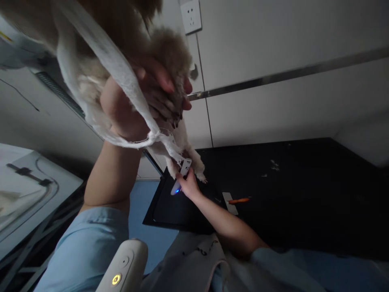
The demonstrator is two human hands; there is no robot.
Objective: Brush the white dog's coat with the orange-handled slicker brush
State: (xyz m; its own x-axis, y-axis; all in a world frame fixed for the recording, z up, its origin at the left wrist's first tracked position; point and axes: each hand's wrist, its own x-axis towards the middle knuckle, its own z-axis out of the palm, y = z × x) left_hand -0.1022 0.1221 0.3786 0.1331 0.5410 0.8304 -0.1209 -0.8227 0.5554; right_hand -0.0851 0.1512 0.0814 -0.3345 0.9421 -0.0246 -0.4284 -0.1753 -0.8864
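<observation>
A light-furred dog point(172, 46) fills the upper left, close to the camera. My left hand point(130, 101) is closed around one of its paws point(161, 101), with dark claws showing at the fingertips. A loop of white gauze point(109, 56), knotted at its lower end, hangs in front of that hand. Lower down, my right hand point(191, 185) grips a small pale electric clipper point(184, 166) with a blue light on it. The clipper's upper end is beside the gauze tail and the dog's legs; whether it touches them I cannot tell. Another paw point(200, 172) rests on the black table point(288, 194).
On the table lie a pale flat plate point(230, 202), an orange slim tool point(239, 200) across it, and fur tufts point(274, 165). A pale wall with a socket point(191, 16) stands behind. At left is a white basin point(27, 178); a beige device point(124, 267) shows at the bottom.
</observation>
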